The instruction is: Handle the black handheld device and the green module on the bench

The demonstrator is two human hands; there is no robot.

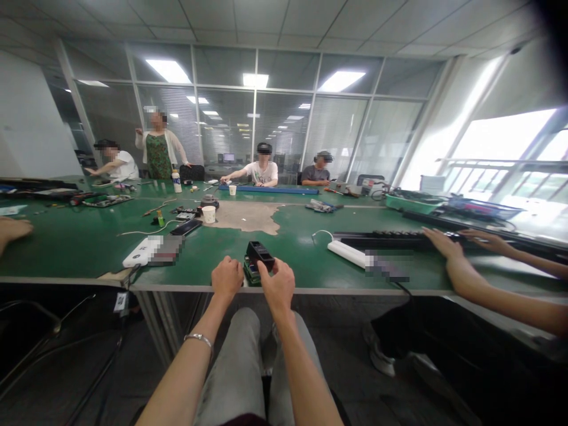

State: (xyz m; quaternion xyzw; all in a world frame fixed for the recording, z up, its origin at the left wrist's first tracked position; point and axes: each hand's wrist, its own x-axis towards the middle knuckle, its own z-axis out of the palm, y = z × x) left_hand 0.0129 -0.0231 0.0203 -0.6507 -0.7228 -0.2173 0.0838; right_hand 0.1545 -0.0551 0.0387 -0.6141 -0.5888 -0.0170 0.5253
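In front of me at the table's near edge, my right hand (278, 285) grips a black plastic housing (261, 254) between thumb and fingers. The housing is tilted, with rectangular openings on its upper face. Under it shows a green circuit board (252, 274), partly hidden by the housing and my right hand. Just left of the board, my left hand (228, 278) is closed with its fingers curled. Whatever it may hold is hidden.
Left of my hands lie a white power bank (137, 253) and a dark phone (186, 227), near a paper cup (209, 214). A white power bank (348, 253) lies to the right. A co-worker's hands (448, 245) reach over a long black part (386, 240). Other people sit across the green table (306, 228).
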